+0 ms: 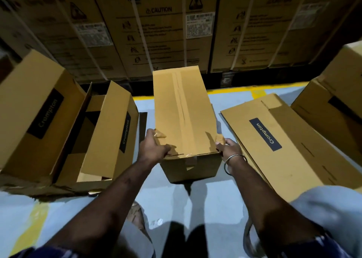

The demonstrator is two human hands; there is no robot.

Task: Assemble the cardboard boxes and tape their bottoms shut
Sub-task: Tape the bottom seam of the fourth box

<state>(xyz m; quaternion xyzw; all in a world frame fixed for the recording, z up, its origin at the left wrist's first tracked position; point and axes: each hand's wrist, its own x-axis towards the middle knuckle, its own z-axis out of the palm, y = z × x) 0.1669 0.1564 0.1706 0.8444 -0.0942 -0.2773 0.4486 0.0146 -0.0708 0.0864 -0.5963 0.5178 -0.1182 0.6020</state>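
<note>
Plainly, left hand (pixel 154 148) and right hand (pixel 227 148) grip the oblong taped cardboard box (pixel 184 108), seemingly creased.

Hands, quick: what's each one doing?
Left hand: fingers grip the taped box's near left edge.
Right hand: fingers grip its near right corner.

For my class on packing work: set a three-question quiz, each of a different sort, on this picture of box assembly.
1. True or false: tape already runs along the middle seam of the box held by both hands.
2. Which hand wears a metal bangle? A) left hand B) right hand
3. Fill in: the flattened box lying right of the held one bears the printed word ____.

Key: 1 true; 2 B; 3 Crompton.
</note>
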